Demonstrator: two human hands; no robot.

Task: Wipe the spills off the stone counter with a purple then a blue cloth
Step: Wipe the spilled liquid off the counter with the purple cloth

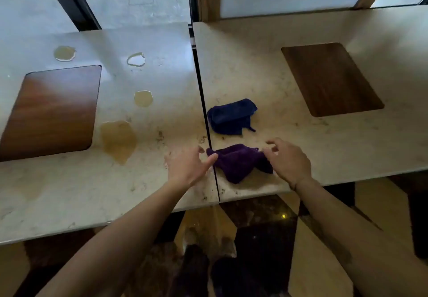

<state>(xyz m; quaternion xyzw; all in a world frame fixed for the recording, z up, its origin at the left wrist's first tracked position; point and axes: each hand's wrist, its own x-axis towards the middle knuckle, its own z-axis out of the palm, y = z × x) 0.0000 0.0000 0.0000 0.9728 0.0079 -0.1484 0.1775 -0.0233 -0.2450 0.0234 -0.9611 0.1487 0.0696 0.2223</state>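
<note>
Far left: dark brown wooden rectangular inlay panel point(49, 111) set into the pale stone desk point(69, 194). Around it, four spills: a yellowish puddle point(64, 53) at the back, a clearer ringed puddle point(136, 59) to its right, a small round yellowish puddle point(143, 98) nearer, and the largest amber pool point(118, 140) just beside the inlay's right edge, tailing toward the front edge.

A dark seam point(203, 102) splits the desk into two slabs. Left hand point(187, 167) hovers over it, fingers point(209, 158) spread and relaxed, thumb tip touching or nearly touching the left end of the crumpled purple terry cloth point(238, 163). That cloth lies just right of the seam, near the front edge. Folded dark blue cloth point(231, 116) sits behind it, apart. Right hand point(289, 160) at the purple cloth's right end, fingers loosely curled and apart, gripping nothing yet.

Risks, as judged:
- Both cloths are dark in this light; a reach a little too far takes the blue first and breaks the order.
- The bunched cloth may smear the amber pool toward the front edge, or onto the wood inlay.
- Liquid pushed rightward could run into the seam.

A second wooden inlay point(331, 78) far right.
</note>
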